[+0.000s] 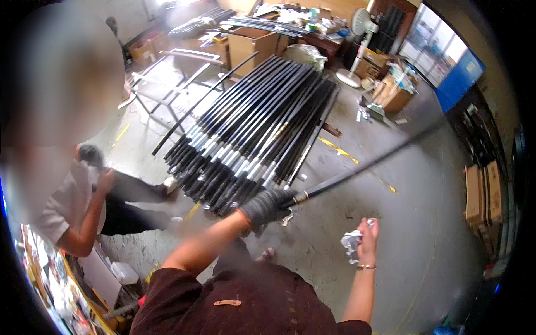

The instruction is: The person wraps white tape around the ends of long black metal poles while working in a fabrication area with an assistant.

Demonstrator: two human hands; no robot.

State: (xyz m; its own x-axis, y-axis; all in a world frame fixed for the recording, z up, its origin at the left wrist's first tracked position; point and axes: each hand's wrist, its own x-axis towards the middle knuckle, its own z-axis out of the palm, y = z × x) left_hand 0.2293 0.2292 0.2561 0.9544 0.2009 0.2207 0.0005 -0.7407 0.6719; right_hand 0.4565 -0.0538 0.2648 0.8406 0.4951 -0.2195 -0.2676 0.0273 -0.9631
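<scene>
My left hand [267,207], in a dark grey glove, is wrapped around a long black pole [352,173] near a pale band on it. From that fist the pole slants up to the right, its far end blurred. My bare right hand [367,240] is closed on a crumpled white cloth [351,243], held low to the right and apart from the pole. Just beyond my left hand lies a wide row of similar black poles [262,111], side by side, with silvery sections and dark, shiny near ends [206,181].
Another person [84,195] stands close on the left. A metal frame [173,84] stands behind the poles. Farther back are an open carton [251,50], a white standing fan [357,50] and a cluttered table [326,39]. Cartons [481,195] stand at the right.
</scene>
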